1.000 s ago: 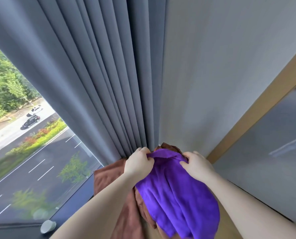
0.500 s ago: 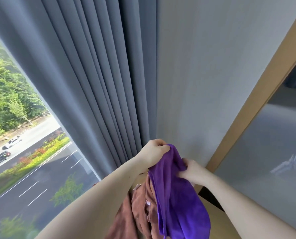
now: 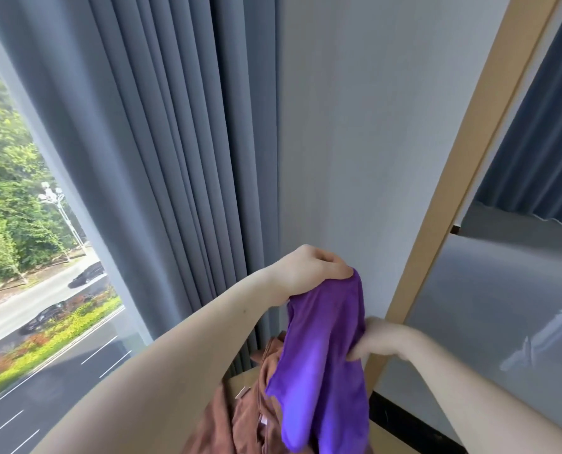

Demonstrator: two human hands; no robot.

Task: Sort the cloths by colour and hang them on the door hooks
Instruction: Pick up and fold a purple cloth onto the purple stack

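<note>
Grey curtain (image 3: 161, 158) fills the left half of the view in heavy pleats, with a plain grey wall (image 3: 355, 142) to its right and a window (image 3: 27, 257) at far left overlooking a road. A pale wooden frame (image 3: 463, 158) runs diagonally at right, bordering a glass panel (image 3: 502, 306). No door hooks are visible anywhere in view.

The purple cloth (image 3: 325, 355) hangs lengthwise in front of the wall, held in the air between both hands. Its lower end drapes over a heap of brown cloths (image 3: 250, 414), which lies on a light wooden table (image 3: 240, 385) at the bottom edge.

Change noted: a second ago both hands held the purple cloth low, against the brown heap. The left hand (image 3: 309, 270) has since risen well above the right, drawing the cloth up and largely off the heap. Judgement: one colour is being separated from the other, so sorting is in hand; hanging has not begun.

Left hand: fingers clenched round the top edge of the purple cloth. Right hand (image 3: 378, 342): lower down, fingers (image 3: 358, 353) pinching the cloth's right side edge.

Likely requirement next: free the trailing end from the brown cloths and locate the hooks, currently out of view.
</note>
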